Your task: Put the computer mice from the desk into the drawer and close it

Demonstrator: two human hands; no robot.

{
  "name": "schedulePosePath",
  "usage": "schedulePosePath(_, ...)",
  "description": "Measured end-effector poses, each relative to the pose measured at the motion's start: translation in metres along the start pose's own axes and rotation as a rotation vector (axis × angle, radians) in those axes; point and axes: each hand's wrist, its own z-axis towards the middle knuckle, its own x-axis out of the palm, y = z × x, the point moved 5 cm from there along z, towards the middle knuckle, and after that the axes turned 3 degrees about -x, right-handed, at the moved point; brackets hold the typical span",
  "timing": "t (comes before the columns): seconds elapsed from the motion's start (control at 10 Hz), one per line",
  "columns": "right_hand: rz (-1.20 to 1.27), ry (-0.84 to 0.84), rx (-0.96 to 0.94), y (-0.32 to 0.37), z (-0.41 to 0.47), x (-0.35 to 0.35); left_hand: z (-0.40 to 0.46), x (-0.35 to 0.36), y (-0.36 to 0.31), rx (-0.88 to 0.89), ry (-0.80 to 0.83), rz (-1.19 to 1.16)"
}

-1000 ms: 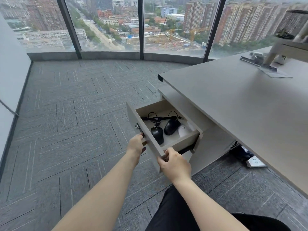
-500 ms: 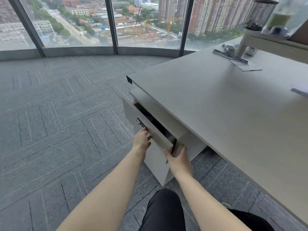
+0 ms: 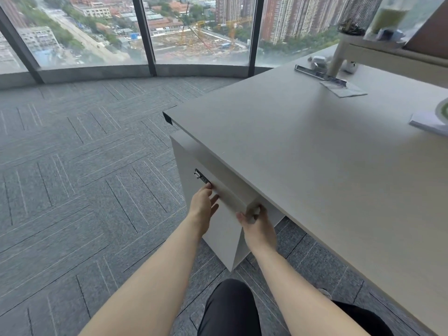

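Under the desk's (image 3: 315, 166) near-left corner, the drawer (image 3: 225, 192) sits pushed in, its front level with the cabinet (image 3: 218, 238) face, and no mice show anywhere; whether they lie inside cannot be told from outside. Both hands rest on the drawer front. The left hand (image 3: 202, 204) lies flat against it just below the small metal lock (image 3: 201, 177), fingers spread and loose, gripping nothing. The right hand (image 3: 258, 225) is at the front's right corner, thumb on the face and fingers curled round the edge, pinching that corner of the panel. Bare forearms reach in from below, with a dark-trousered knee (image 3: 230, 304) between them. Toward the desk's far edge lie a metal strip (image 3: 320, 75) and a sheet of paper (image 3: 344, 89); a white pad (image 3: 429, 122) sits at the right edge. Grey carpet (image 3: 84, 178) runs to the windows (image 3: 198, 30).
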Motion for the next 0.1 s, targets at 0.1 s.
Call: schedulePosePath(0.1,-0.085,0.071,0.038,0.0010,0.0006,-0.0047,-0.0074,0.0018,0.0011,0.020,-0.006,0.059)
